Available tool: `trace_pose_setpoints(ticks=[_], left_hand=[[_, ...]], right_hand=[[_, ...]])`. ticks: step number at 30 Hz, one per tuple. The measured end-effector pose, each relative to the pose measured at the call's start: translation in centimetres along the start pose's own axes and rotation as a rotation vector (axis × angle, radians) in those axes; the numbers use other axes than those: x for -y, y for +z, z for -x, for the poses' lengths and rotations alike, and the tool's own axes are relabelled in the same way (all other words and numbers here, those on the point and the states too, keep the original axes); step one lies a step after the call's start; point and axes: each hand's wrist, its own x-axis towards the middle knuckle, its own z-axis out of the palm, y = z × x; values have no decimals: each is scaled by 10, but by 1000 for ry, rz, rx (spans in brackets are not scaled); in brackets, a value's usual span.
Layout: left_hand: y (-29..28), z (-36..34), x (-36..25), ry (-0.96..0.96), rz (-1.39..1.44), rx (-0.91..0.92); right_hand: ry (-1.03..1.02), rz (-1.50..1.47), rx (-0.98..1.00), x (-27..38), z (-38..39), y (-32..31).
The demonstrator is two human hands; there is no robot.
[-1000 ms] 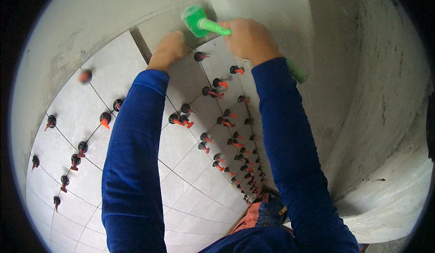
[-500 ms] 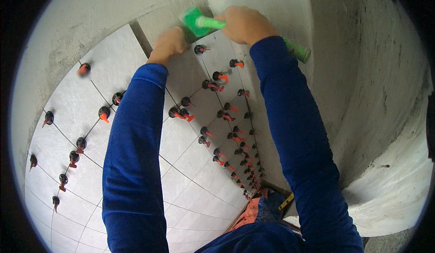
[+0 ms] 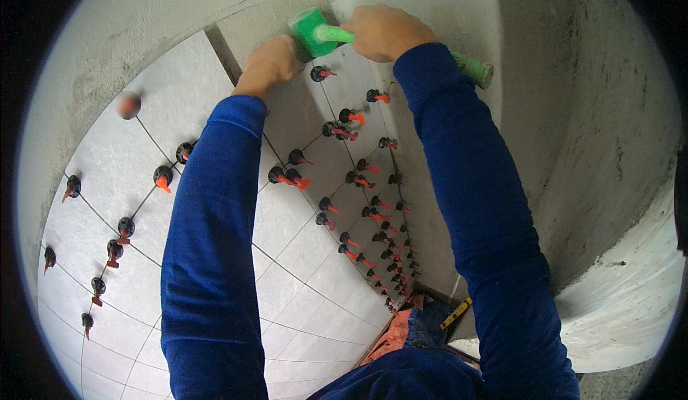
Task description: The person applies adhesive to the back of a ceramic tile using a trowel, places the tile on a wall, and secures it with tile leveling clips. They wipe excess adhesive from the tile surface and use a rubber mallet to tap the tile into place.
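Observation:
My right hand (image 3: pixel 390 33) is wrapped round the handle of a green rubber mallet (image 3: pixel 309 31); the handle's far end sticks out beyond my wrist. The mallet head is at the upper edge of a grey-white wall tile (image 3: pixel 301 106); whether it touches the tile I cannot tell. Just left of the head, my left hand (image 3: pixel 272 63) is closed at that tile's top edge. Its fingertips are hidden, and so is anything in them. Black tile-levelling clips with red-orange handles, one of them a clip (image 3: pixel 319 74) just below the mallet, stand in the tile joints.
Bare grey plaster wall (image 3: pixel 545 113) meets the tiled wall at a corner on the right. A dark gap (image 3: pixel 223 55) runs beside the upper left tile (image 3: pixel 183 78). Low down are an orange cloth-like thing (image 3: pixel 390 339) and a yellow spirit level (image 3: pixel 456 314).
The mallet head has shifted slightly right and sits close to the tile's edge, less blurred than before. Both hands keep their hold, and the whole view has shifted a little.

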Motion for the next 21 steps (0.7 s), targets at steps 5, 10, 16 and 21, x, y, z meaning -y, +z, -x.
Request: trace_pose_setpoints(ticks=[5,10,16,21], left_hand=[[0,-2,2,38,16,-87],[-1,-4,-6,-46,-3,-19],[8,-12,-22,-118,69,-23],[15,-27,-11,-30,59,-37]], right_hand=[[18,-32,-49,-5,-1,6],[26,-100,-96,-13,4,7],[142,-123,-44,-16,17,17],[27,-224,-174,-26,22,22]])
